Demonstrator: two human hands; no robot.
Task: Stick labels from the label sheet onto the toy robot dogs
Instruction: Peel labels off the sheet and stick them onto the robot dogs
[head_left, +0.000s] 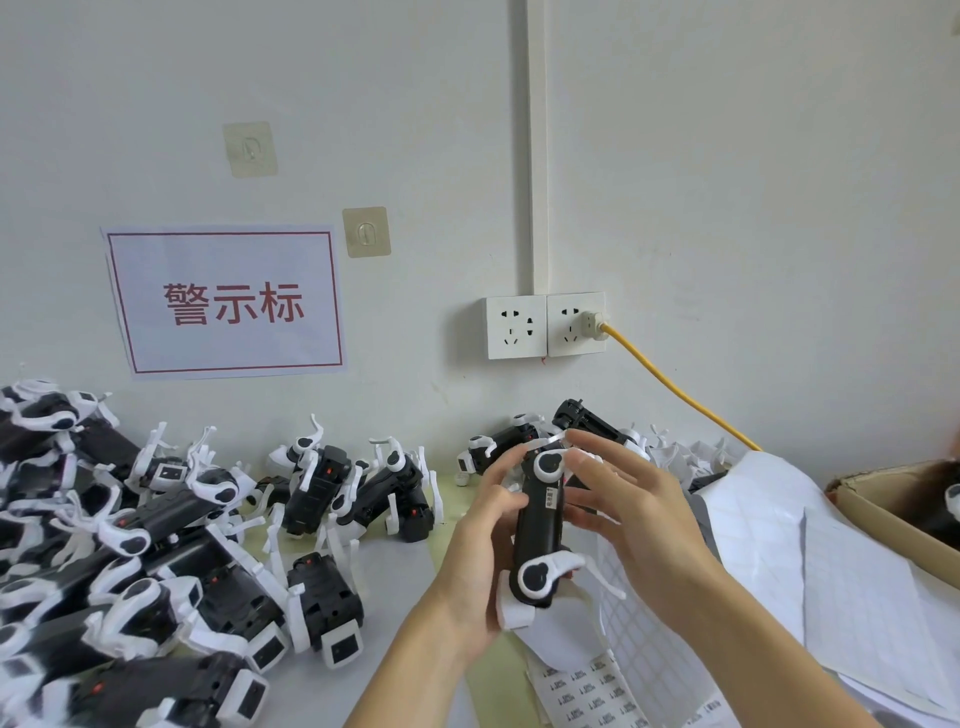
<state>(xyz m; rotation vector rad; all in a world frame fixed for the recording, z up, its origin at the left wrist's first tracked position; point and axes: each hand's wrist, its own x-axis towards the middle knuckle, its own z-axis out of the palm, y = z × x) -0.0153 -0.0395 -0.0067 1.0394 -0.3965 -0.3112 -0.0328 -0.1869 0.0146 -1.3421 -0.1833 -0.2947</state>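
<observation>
a: nearest the camera lies the label sheet (589, 693), flat on the table under the person's wrists, with printed labels on it in rows.

b: and above it is the toy robot dog (540, 530) being worked on?

a: yes, held up off the table, body upright, one white leg at the top and one at the bottom. a small white label (550, 500) sits on its side edge. the step in hand looks like pressing that label down.

b: how do the hands lie?

a: the left hand (480, 545) cradles the dog from the left, palm behind it, fingers curled round the body. the right hand (628, 509) comes in from the right, fingers spread and mostly straight, their tips against the dog beside the label. it touches without clamping.

b: so what does the next move call for?

a: by judgement, a firm rub over the label so no edge lifts, then setting this dog down and taking an unlabelled one.

b: from where?

a: farther off, the pile of dogs (156, 545) fills the left of the table, and a few more dogs (498, 441) sit against the wall behind the hands. used backing sheets (831, 571) lie heaped at right, by a cardboard box (893, 514).
</observation>
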